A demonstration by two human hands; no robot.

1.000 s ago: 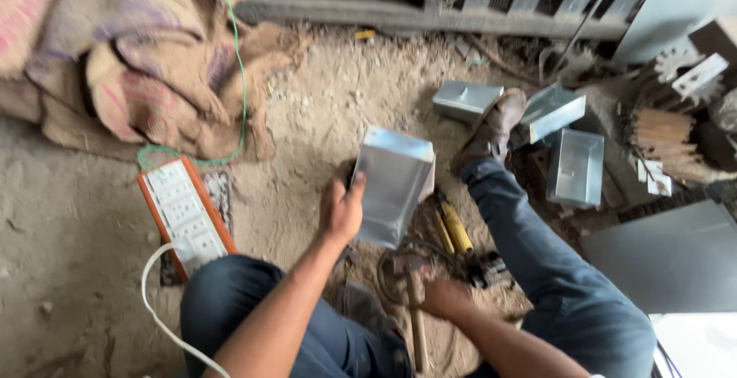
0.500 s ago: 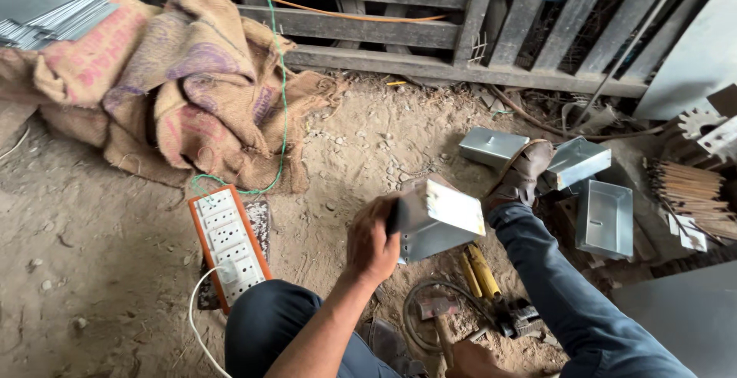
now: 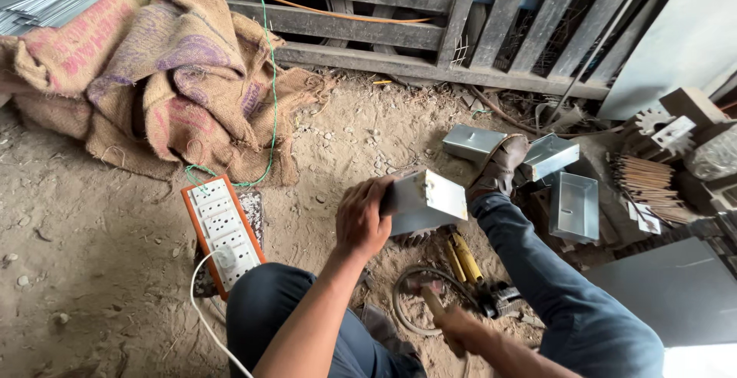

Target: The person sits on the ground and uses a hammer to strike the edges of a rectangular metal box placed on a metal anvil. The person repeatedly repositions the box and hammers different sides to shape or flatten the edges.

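My left hand (image 3: 362,221) grips a folded grey sheet-metal box (image 3: 424,201) by its left edge and holds it tipped on its side just above the dirt floor. Lower down, my right hand (image 3: 461,330) is closed around a wooden handle (image 3: 431,301), probably a hammer; its head is hidden. My outstretched right leg in blue trousers (image 3: 553,286) lies to the right of the box, and its shoe (image 3: 499,167) rests among other metal boxes.
Three more metal boxes (image 3: 572,205) lie by the shoe. An orange and white socket board (image 3: 223,232) sits at the left. Burlap sacks (image 3: 153,79) are heaped before a wooden fence (image 3: 430,17). Yellow-handled tools (image 3: 461,257) and a cable lie under the box.
The box has been turned from upright onto its side and swung left in my left hand. My right hand has shifted right with the handle. The view has tilted up.
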